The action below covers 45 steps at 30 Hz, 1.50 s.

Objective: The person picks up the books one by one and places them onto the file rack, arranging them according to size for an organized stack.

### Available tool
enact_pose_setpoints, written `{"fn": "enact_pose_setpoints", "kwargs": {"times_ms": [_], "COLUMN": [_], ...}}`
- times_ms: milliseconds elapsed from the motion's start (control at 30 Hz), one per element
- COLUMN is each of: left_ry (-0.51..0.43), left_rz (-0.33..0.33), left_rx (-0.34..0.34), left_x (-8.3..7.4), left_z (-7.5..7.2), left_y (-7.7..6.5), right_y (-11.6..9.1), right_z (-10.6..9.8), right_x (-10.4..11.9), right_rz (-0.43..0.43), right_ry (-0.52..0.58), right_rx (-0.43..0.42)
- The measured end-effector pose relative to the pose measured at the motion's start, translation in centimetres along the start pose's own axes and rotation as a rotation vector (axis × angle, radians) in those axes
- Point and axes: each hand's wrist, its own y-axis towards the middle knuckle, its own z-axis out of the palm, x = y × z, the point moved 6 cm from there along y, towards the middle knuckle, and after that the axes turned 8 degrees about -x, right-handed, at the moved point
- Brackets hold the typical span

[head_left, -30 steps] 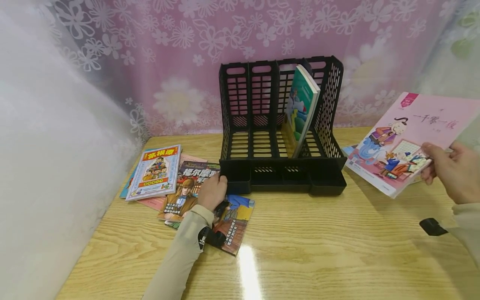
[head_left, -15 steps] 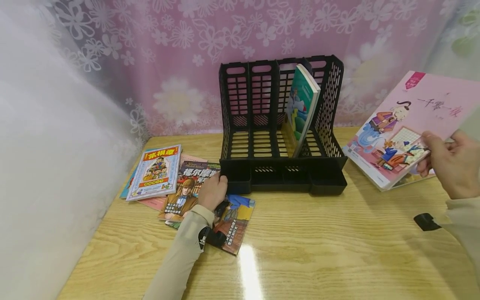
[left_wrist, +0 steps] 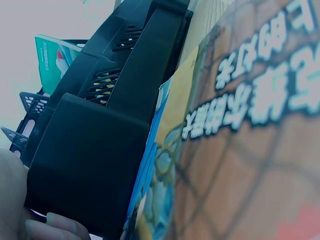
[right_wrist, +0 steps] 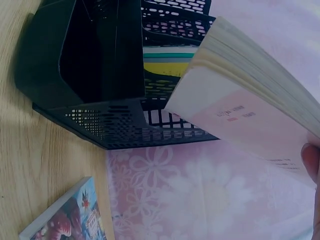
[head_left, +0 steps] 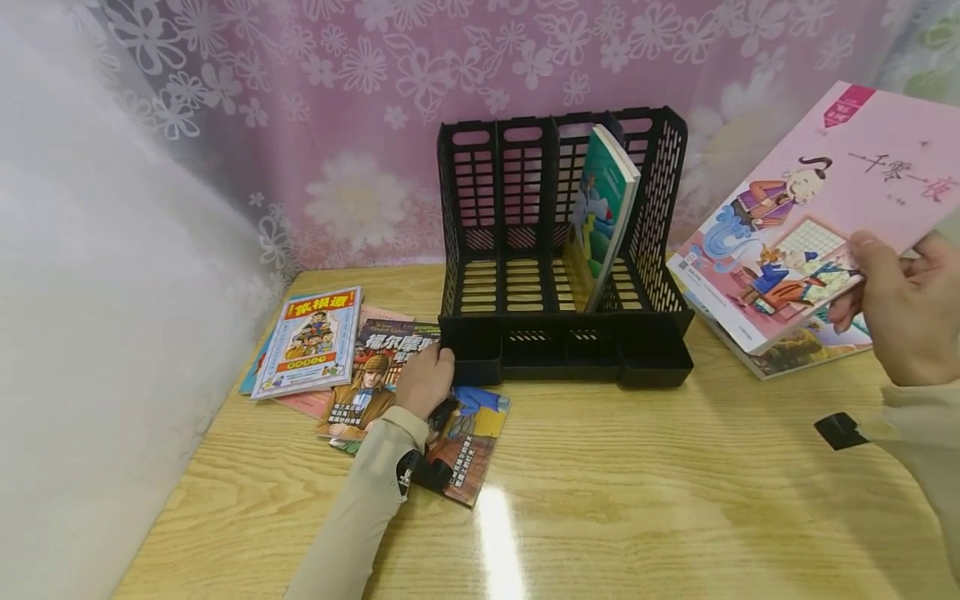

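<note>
My right hand (head_left: pixel 911 312) pinches a pink picture book (head_left: pixel 817 200) by its lower right edge, thumb on the cover. The book is raised and tilted right of a black desktop file rack (head_left: pixel 656 360). In the right wrist view the book's page edges and pale back cover (right_wrist: pixel 235 112) overlap the rack's side. A green book (head_left: pixel 600 208) stands leaning in one of the rack's right-hand slots. My left hand (head_left: pixel 425 379) grips the rack's front left corner, fingers curled under it in the left wrist view, above a comic book (head_left: pixel 476 446) on the table.
Left of the rack lie several overlapping books, among them a white-bordered one (head_left: pixel 311 342) and a detective one (head_left: pixel 371 387). Another book (head_left: pixel 806 354) lies on the wooden table (head_left: pixel 637 492) beneath the raised pink book. A pink flowered curtain (head_left: pixel 360 108) hangs behind.
My right hand has lifted the pink book upward and slightly left, uncovering more of the book below it. My left hand stays at the rack's corner.
</note>
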Motion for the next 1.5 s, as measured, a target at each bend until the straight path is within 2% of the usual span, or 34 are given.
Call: {"fn": "enact_pose_setpoints", "kwargs": {"times_ms": [100,333,433,667,833,1167,1500], "left_ry": [0.003,-0.010,-0.012,-0.012,-0.011,-0.003,0.010], "left_rz": [-0.005,-0.006,0.000,-0.001,-0.006,0.011,0.007], "left_rx": [0.000,-0.003,-0.003,-0.001,0.006,0.013,-0.003], "left_x": [0.0,0.1,0.1,0.0,0.1,0.0,0.2], "left_z": [0.0,0.1,0.2,0.3,0.3,0.7,0.3], "left_y": [0.0,0.1,0.0,-0.1,-0.1,0.1,0.4], "right_y": [-0.1,-0.6,-0.7,-0.6,-0.5,0.5,1.7], "right_z": [0.6,2.5,3.4,5.3,6.0,6.5,7.9], "right_x": [0.3,1.0,1.1,0.2,-0.7,-2.2,-3.7], "right_rz": [-0.031,-0.112,-0.163,-0.247,-0.316,-0.223,-0.212], "right_ry": [-0.034,-0.024,-0.083,-0.308,-0.362,-0.364,-0.412], "right_rx": [-0.001,0.051,0.067,0.101,0.093,0.057,0.070]}}
